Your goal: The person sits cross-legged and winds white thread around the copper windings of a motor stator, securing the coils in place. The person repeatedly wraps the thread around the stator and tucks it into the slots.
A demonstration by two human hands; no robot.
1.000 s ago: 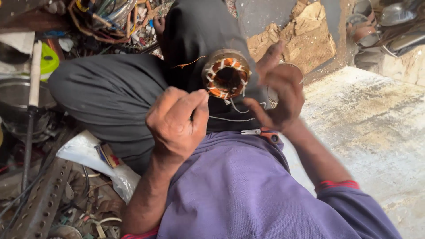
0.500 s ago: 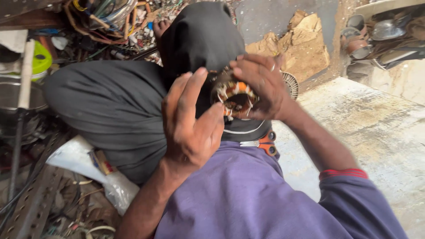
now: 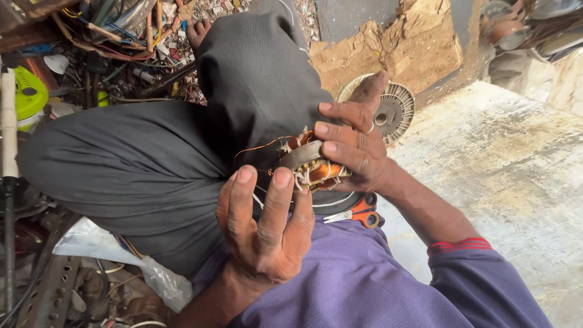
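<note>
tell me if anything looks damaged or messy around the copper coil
Loose white thread ends and a stray copper wire stick out of the round copper-wound motor coil held by the right hand. Orange-handled scissors lie loose on the lap.

Orange-handled scissors (image 3: 355,214) lie in your lap. A round finned metal disc (image 3: 393,110) rests at the concrete floor's (image 3: 504,176) far edge, and tangled wires (image 3: 121,36) crowd its far-left corner beside a green-and-white plastic piece (image 3: 27,97).
</note>
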